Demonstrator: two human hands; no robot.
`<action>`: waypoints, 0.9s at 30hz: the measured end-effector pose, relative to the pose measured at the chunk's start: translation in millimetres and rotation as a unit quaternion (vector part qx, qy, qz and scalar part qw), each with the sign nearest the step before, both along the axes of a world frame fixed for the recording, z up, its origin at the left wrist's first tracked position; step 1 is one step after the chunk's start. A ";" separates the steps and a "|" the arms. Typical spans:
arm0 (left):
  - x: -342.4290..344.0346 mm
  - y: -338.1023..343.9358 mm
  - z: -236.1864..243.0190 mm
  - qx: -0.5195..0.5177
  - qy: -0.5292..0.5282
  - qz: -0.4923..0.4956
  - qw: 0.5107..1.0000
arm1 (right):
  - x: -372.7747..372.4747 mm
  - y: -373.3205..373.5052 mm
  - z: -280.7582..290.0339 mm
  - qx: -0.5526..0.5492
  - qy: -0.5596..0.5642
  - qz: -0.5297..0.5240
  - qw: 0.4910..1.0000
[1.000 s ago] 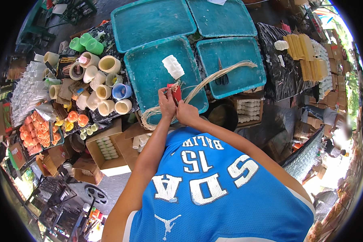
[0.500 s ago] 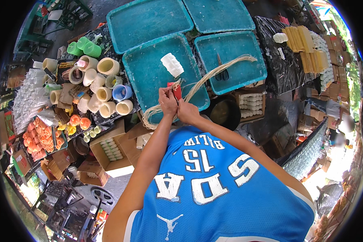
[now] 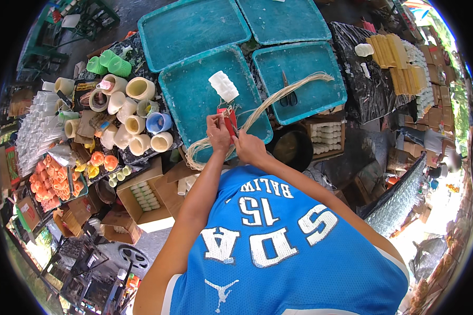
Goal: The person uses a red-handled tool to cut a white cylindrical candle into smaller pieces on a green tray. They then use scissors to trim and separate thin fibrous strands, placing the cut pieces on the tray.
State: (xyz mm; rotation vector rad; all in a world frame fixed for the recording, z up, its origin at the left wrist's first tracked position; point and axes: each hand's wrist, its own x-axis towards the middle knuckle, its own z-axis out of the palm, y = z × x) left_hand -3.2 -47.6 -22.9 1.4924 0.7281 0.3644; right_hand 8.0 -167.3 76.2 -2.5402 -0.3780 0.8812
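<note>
Left hand pinching red piece; right hand's grip hidden, can't tell. Strands partly cover scissors, 2 o'clock.

Left hand pinches red piece over near-left teal tray. Right hand curled at its lower end, grip unclear. White ribbed block sits just beyond, in same tray. Pale cord bundle runs past both hands into right tray, crossing scissors. Cream cylinders left, yellow sheets right on black-covered desk.
</note>
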 end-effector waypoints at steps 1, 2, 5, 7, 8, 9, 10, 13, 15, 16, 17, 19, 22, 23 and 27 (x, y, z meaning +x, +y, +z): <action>0.6 0.1 2.7 -0.011 0.004 -0.002 1.000 | 0.4 1.2 -1.6 -0.005 0.000 0.006 1.000; 0.7 -0.2 5.6 -0.007 0.001 -0.003 1.000 | 0.4 2.7 -4.1 -0.010 0.000 0.012 1.000; -0.6 -0.8 5.6 0.010 -0.006 -0.004 1.000 | 0.3 3.2 -15.2 -0.018 -0.013 0.028 0.999; -0.9 0.1 2.9 0.025 -0.010 -0.006 1.000 | -0.2 2.8 -19.9 -0.020 -0.021 0.037 0.999; -1.3 -0.1 1.6 0.025 -0.010 -0.006 1.000 | -0.6 2.0 -21.9 -0.021 -0.025 0.039 0.999; -0.9 -0.4 3.0 0.025 -0.009 -0.006 1.000 | -0.6 1.7 -22.4 -0.022 -0.028 0.041 0.999; -0.7 -0.8 4.5 0.024 -0.009 -0.006 1.000 | -0.9 1.5 -22.9 -0.021 -0.031 0.043 0.998; 0.2 -1.2 7.6 -0.005 -0.004 -0.003 1.000 | -1.0 2.3 -22.1 -0.021 -0.035 0.046 0.998; 0.6 -1.0 8.7 -0.007 0.000 -0.003 1.000 | -0.3 3.0 -19.7 -0.025 -0.029 0.045 0.998; 0.7 -1.1 9.1 -0.008 0.002 -0.002 1.000 | 0.8 3.5 -18.1 -0.028 -0.025 0.049 0.998; 0.8 -1.2 9.4 -0.006 -0.002 -0.002 1.000 | 2.3 4.3 -16.7 -0.031 -0.021 0.053 0.998; 0.0 -1.3 10.3 -0.002 -0.008 -0.001 1.000 | 2.1 5.0 -16.9 -0.030 -0.012 0.056 0.998; -1.5 0.8 9.3 0.102 0.012 -0.014 0.995 | -2.3 5.5 -23.1 -0.022 0.006 0.046 0.999; -2.5 1.1 8.8 0.084 0.007 -0.007 0.996 | -6.6 5.1 -25.0 -0.021 0.015 0.040 0.999; -0.9 0.5 -0.6 0.044 0.012 -0.005 0.999 | 2.4 9.8 -23.7 -0.020 0.016 0.041 0.999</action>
